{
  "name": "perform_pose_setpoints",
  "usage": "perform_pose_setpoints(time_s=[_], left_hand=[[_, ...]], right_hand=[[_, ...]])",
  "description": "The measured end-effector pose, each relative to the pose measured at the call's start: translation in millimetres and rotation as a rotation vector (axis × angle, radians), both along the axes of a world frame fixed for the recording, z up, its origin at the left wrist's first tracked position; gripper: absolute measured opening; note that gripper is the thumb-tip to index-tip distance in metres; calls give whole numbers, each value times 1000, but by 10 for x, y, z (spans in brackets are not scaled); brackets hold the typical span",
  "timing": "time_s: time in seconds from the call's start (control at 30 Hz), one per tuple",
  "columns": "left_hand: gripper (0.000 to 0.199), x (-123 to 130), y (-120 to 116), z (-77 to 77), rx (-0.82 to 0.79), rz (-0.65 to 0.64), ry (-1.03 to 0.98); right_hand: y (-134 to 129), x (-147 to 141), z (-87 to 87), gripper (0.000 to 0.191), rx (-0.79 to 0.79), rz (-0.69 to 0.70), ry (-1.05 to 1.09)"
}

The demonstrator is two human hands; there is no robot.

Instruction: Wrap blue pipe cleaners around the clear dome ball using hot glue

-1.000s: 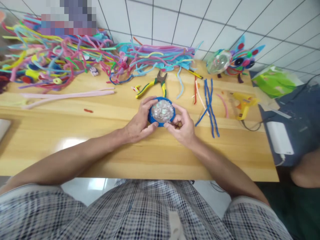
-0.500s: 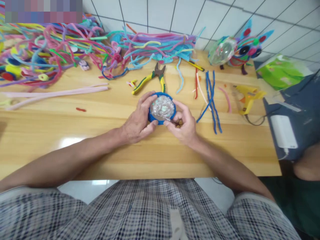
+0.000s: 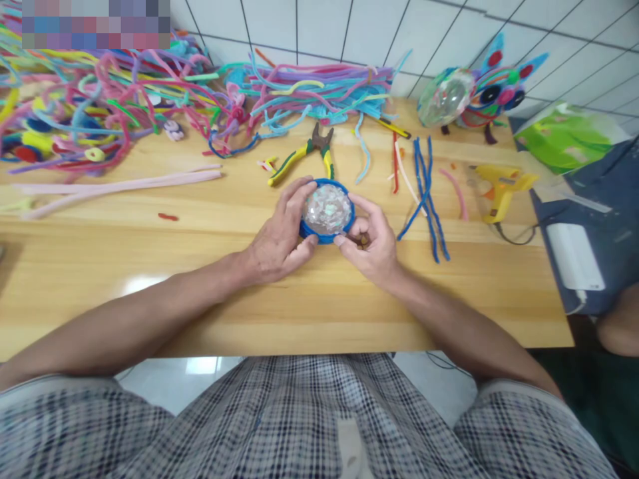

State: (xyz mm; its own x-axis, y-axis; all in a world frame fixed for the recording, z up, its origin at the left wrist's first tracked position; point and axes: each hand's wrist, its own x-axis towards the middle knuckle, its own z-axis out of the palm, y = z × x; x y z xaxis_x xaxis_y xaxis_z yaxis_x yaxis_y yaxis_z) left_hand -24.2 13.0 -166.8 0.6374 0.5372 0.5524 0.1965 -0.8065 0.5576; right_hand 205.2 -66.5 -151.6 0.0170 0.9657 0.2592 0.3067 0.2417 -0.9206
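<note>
A clear, shiny round piece with a blue fuzzy rim is held just above or on the wooden table, near its middle. My left hand grips the rim from the left, thumb at the lower edge and fingers at the upper left. On the right side, my right hand pinches the rim between thumb and fingers. Pliers with yellow-green handles lie open just beyond the piece. Blue pipe cleaners lie crossed to the right, beside a white one and a red one.
Heaped pipe cleaners line the table's back. A yellow glue gun with a cable lies right, a decorated figure behind it. A white box and another person's limb are beyond the right edge.
The view has shifted slightly, so the table's things appear a little further right. Both hands keep hold of the round piece, which is tilted a little differently.
</note>
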Motion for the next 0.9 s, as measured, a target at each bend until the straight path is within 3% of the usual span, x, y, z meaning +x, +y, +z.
perform_pose_setpoints(time_s=[0.4,0.9], left_hand=[[86,51,-77,-19,55,119,15],[85,44,-59,-30,57,95,17]], right_hand=[[0,-50,-64,64,89,5,15],[9,-6,-79,59,86,23,38]])
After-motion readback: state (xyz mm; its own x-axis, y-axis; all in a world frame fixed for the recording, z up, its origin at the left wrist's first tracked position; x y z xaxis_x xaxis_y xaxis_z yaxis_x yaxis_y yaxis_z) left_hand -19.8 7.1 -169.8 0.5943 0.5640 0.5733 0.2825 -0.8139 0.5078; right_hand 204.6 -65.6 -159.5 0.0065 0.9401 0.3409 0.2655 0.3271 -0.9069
